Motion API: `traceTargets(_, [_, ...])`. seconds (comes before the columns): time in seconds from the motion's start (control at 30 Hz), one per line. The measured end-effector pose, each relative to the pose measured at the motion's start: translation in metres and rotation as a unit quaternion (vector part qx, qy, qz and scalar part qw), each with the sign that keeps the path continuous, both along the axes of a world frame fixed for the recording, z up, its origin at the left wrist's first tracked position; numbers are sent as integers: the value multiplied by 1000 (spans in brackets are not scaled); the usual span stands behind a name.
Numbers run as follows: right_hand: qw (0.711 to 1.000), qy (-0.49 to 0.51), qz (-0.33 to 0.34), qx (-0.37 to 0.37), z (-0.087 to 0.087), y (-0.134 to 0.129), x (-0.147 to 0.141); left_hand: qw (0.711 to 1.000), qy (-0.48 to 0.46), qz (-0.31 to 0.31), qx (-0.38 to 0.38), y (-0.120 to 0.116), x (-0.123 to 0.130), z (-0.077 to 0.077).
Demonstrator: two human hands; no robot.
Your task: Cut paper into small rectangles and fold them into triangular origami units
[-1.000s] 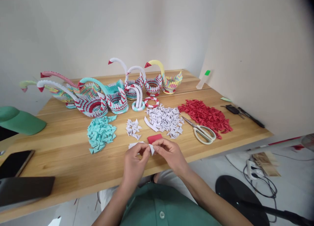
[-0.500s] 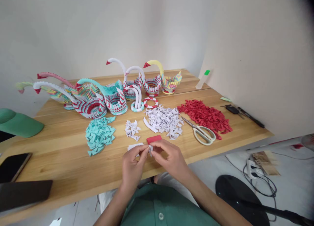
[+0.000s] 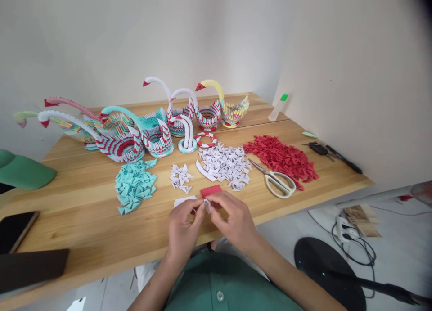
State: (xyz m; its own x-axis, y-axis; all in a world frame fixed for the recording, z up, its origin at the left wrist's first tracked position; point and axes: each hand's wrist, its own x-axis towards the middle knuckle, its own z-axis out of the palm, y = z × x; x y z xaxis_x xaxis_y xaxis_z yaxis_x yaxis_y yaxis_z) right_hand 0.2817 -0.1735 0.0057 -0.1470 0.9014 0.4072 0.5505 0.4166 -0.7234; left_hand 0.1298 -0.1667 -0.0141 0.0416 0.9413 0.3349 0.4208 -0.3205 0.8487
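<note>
At six o'clock from the red paper (image 3: 211, 191), the left hand (image 3: 184, 222) and right hand (image 3: 234, 218) together pinched a small white paper piece (image 3: 207, 205); likely light and easily creased, it seemed best held by its edges.

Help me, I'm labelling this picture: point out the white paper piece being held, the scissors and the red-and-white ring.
White paper piece (image 3: 207, 205): head view, on its small exposed face.
Scissors (image 3: 269, 173): head view, on the handles near the pivot.
Red-and-white ring (image 3: 206, 146): head view, on its near rim.
</note>
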Motion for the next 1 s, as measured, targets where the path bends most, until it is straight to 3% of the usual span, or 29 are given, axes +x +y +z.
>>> traceTargets(0.27, [1000, -6, -5, -5, 4, -2, -1, 1000, 2, -13, -5, 0, 0, 1])
traceTargets(0.57, [999, 25, 7, -34, 2, -3, 2, 999, 2, -13, 45, 2, -1, 1])
traceTargets(0.63, [994, 74, 19, -78, 0, 0, 4, 999, -33, -9, 13, 3, 0, 1])
traceTargets(0.73, [965, 192, 33, -176, -5, 4, 7, 985, -140, -24, -95, 4, 2, 1])
traceTargets(0.87, [917, 303, 37, -258, -9, 9, 8, 927, -298, -74, -218, 7, 4, -2])
traceTargets(1.0, [904, 334, 39, -265, -7, 9, 6, 887, -360, -118, -265, 8, 3, -3])
